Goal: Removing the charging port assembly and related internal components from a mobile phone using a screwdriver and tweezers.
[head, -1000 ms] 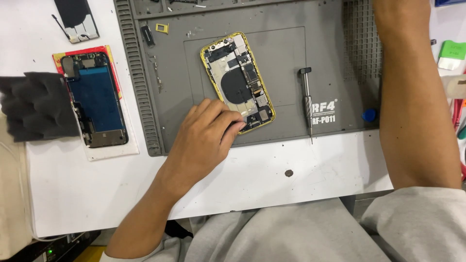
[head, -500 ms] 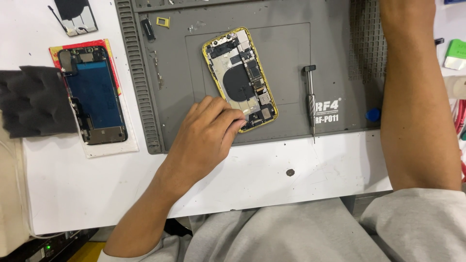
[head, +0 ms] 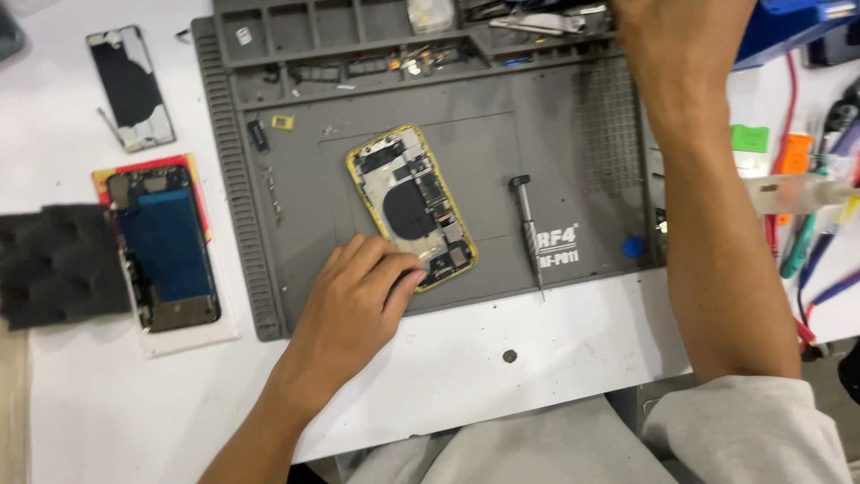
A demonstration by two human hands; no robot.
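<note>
An opened phone with a yellow frame [head: 410,204] lies tilted on the grey work mat [head: 502,134], its inner parts showing. My left hand [head: 358,300] rests on the mat's near edge, with curled fingertips pressing on the phone's lower end. My right hand [head: 672,45] is stretched to the mat's far right corner, by the parts compartments. Its fingers are cut off by the top of the frame, so whether they hold anything is hidden. A small screwdriver [head: 528,233] lies on the mat between the phone and my right forearm.
Left of the mat a detached screen assembly [head: 170,246] lies on a white pad, next to black foam [head: 54,264]. A thin panel [head: 130,85] lies at the far left. Tools and cables [head: 806,233] crowd the right edge. A blue cap [head: 634,246] sits on the mat.
The view has tilted so the mat's far compartments now show. My right hand stays stretched toward them. My left hand has kept its place on the phone.
</note>
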